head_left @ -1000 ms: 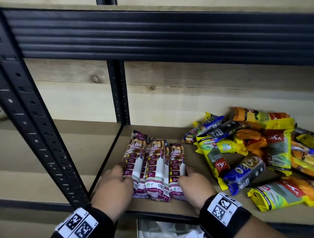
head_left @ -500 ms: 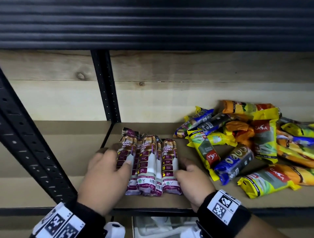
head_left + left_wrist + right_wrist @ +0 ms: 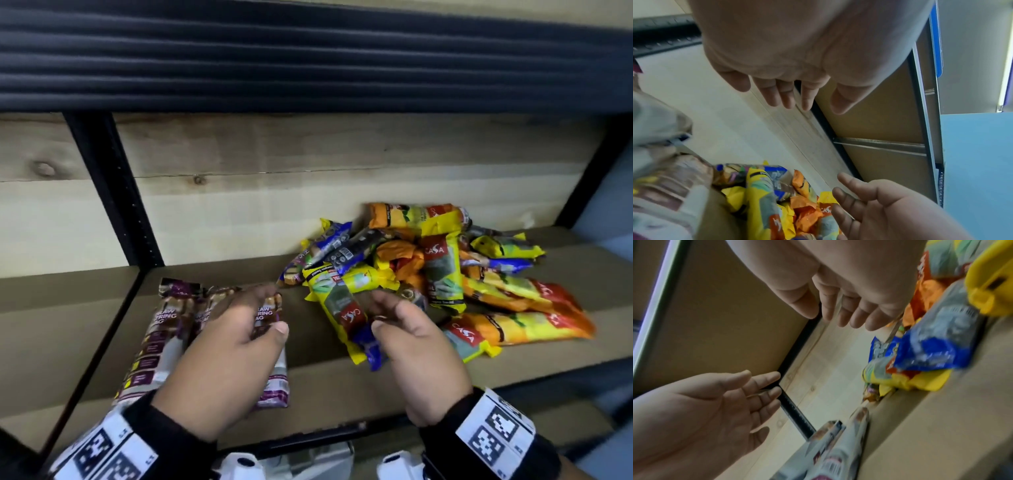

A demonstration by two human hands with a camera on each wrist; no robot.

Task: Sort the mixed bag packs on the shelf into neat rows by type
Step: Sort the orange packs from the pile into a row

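A row of purple-and-white drawstring bag packs [image 3: 164,335] lies side by side at the left of the shelf board [image 3: 329,383]. A loose heap of yellow, orange and blue packs [image 3: 442,270] fills the right side. My left hand [image 3: 236,346] hovers open over the purple row, fingers relaxed, holding nothing. My right hand [image 3: 407,342] is raised, open, just in front of a yellow pack [image 3: 337,308] and a blue pack [image 3: 368,346] at the heap's near edge. The wrist views show both palms empty: left hand [image 3: 789,91], right hand [image 3: 840,311].
A black shelf upright [image 3: 113,192] stands behind the purple row, and a wooden back wall [image 3: 274,205] closes the shelf. The ribbed dark underside of the shelf above [image 3: 308,58] hangs overhead. Bare board lies between the row and the heap.
Both hands have lifted off the sides of the purple row. The right hand moved right toward the mixed heap; the left hand rose above the row. The view swung right.
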